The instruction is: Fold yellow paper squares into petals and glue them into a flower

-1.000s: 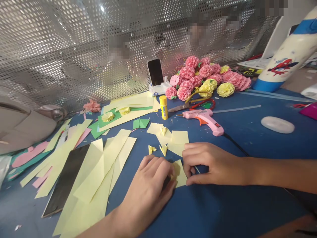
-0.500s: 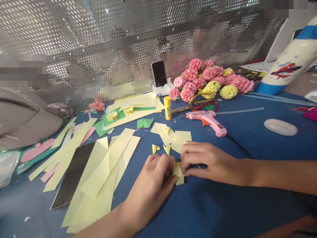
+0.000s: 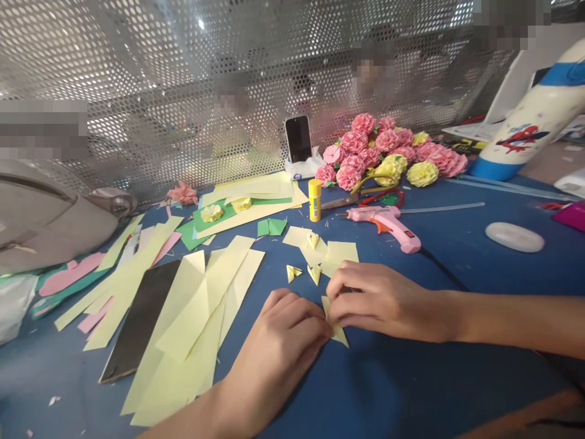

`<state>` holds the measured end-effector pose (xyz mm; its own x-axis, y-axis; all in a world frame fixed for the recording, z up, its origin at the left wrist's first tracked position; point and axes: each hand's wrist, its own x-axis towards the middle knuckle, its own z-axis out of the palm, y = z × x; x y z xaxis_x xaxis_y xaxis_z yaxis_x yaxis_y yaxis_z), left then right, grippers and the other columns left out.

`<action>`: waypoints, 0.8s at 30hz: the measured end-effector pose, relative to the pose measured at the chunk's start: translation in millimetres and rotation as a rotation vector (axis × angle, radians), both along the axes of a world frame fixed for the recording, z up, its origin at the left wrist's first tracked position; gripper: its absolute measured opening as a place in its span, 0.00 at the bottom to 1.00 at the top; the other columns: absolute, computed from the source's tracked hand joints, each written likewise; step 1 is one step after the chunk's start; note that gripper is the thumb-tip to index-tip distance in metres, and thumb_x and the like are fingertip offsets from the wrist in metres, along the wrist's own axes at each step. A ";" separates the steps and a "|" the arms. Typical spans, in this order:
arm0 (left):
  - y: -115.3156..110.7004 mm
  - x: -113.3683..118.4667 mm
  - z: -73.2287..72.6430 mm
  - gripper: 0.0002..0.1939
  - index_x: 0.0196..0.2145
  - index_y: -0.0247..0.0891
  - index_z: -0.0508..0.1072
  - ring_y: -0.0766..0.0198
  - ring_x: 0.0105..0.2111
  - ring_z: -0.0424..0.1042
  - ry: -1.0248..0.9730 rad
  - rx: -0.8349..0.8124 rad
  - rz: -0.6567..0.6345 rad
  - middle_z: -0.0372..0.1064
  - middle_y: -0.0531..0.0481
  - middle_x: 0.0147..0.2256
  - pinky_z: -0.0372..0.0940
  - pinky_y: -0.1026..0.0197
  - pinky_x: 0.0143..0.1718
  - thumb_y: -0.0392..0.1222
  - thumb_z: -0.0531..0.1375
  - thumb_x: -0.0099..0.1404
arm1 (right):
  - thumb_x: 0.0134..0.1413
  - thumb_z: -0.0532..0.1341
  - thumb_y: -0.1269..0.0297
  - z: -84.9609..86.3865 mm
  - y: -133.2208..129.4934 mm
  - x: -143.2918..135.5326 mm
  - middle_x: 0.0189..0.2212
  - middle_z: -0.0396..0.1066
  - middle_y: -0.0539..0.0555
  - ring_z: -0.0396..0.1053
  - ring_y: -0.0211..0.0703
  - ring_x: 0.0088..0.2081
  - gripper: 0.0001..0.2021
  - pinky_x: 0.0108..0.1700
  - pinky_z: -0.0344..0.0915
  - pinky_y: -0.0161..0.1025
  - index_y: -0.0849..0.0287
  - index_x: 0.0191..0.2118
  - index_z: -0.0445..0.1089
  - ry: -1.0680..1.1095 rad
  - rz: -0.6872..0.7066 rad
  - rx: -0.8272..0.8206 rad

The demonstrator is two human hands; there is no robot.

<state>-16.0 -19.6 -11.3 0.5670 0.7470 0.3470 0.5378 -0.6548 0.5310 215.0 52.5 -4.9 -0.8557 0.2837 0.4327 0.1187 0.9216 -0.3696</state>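
Note:
A small piece of yellow paper [image 3: 339,336], now showing a slanted folded edge, lies on the blue table between my hands. My left hand [image 3: 286,341] has its fingers closed at the paper's left side. From the right, my right hand [image 3: 379,299] pinches the same piece with thumb and fingers, hiding much of it. Just beyond my fingertips sit small folded yellow paper pieces [image 3: 314,274], and behind them are flat yellow paper squares [image 3: 339,256].
Yellow paper strips [image 3: 192,341] and a dark phone [image 3: 141,323] lie left. Beyond stand a glue stick [image 3: 315,201], scissors [image 3: 347,200], a pink glue gun [image 3: 386,224] with a cord, and pink and yellow paper flowers [image 3: 388,149]. At right are a white mouse [image 3: 515,236] and a bottle [image 3: 525,122].
The paper between my hands has gone from a squarish shape to a slanted, folded one. My left fingers have closed down against it. The whole view has shifted slightly.

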 end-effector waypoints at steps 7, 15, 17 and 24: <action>-1.0 -2.4 2.5 0.11 0.44 0.40 0.75 0.61 0.38 0.68 0.064 0.157 -0.037 0.73 0.48 0.40 0.60 0.56 0.43 0.32 0.53 0.75 | 0.69 0.57 0.68 2.8 3.1 5.9 0.39 0.66 0.54 0.64 0.39 0.39 0.09 0.43 0.60 0.35 0.58 0.37 0.72 -0.025 -0.037 -0.042; -4.7 -0.9 0.2 0.09 0.44 0.36 0.74 0.61 0.39 0.67 0.086 0.205 -0.053 0.73 0.47 0.42 0.59 0.56 0.44 0.32 0.54 0.75 | 0.69 0.58 0.69 -6.2 1.9 5.3 0.36 0.68 0.51 0.65 0.38 0.39 0.05 0.44 0.59 0.35 0.58 0.41 0.71 0.012 -0.027 -0.113; -4.4 -1.1 -1.4 0.09 0.45 0.35 0.74 0.60 0.39 0.68 0.094 0.223 -0.059 0.73 0.46 0.43 0.60 0.55 0.45 0.31 0.54 0.74 | 0.68 0.60 0.67 -6.8 0.7 4.0 0.39 0.69 0.51 0.66 0.38 0.42 0.02 0.47 0.60 0.34 0.58 0.43 0.70 0.033 -0.060 -0.166; -3.4 0.0 0.2 0.07 0.45 0.32 0.74 0.59 0.40 0.69 0.109 0.290 -0.082 0.74 0.45 0.42 0.61 0.54 0.46 0.29 0.57 0.73 | 0.68 0.58 0.68 -5.3 -2.2 1.6 0.38 0.67 0.52 0.66 0.38 0.40 0.04 0.44 0.61 0.33 0.58 0.39 0.69 0.033 -0.104 -0.066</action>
<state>-16.0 -23.0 -11.0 0.6666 0.5760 0.4731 0.5204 -0.8141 0.2579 216.5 50.3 -10.2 -0.8056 0.3994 0.4376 0.1993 0.8783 -0.4346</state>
